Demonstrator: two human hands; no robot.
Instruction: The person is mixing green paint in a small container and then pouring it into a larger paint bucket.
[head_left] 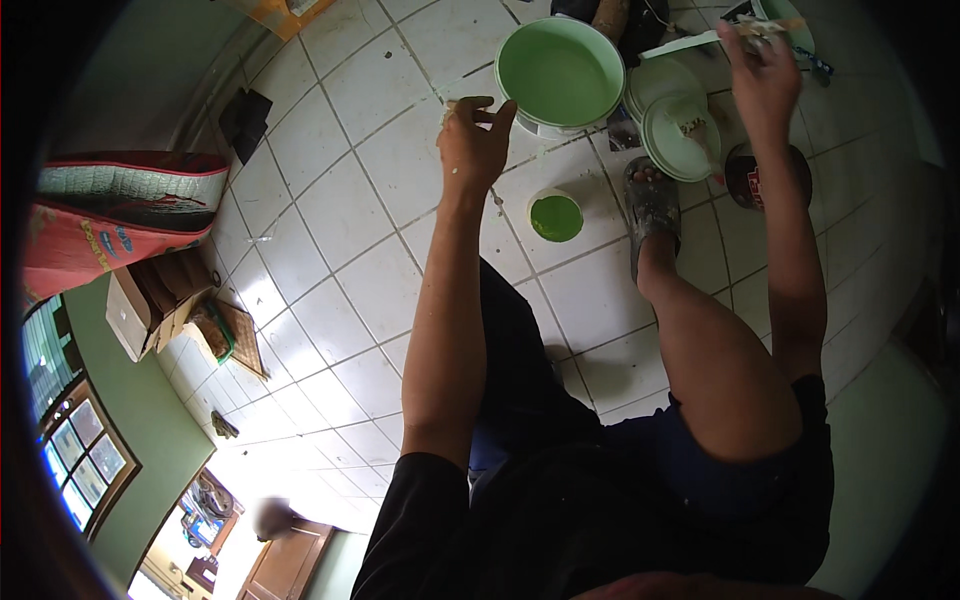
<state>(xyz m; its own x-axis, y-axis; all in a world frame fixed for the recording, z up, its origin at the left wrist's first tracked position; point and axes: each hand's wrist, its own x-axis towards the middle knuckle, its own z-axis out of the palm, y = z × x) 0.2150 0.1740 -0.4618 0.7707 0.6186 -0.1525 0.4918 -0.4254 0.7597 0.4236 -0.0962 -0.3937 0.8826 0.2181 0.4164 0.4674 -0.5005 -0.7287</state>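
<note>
My right hand [768,85], at the upper right, is closed around a long flat stick [685,44] whose left part is coated pale green. The stick lies almost level above the floor. Just left of a large white bucket [510,85] holding pale green paint [560,75], my left hand [474,145] is raised with thumb and fingers apart and nothing visible in it. Specks of paint dot that hand. A small tub [556,217] of brighter green paint stands on the tiles below the bucket. On round pale green lids [660,150] right of the bucket rests a paintbrush [700,135].
My sandalled foot [655,200] is planted beside the lids. A dark round object [745,175] sits under my right forearm. Another container [790,25] stands at the far right. Leftward are a rolled red mat [130,215], a cardboard box [135,310] and a dark scrap [245,122].
</note>
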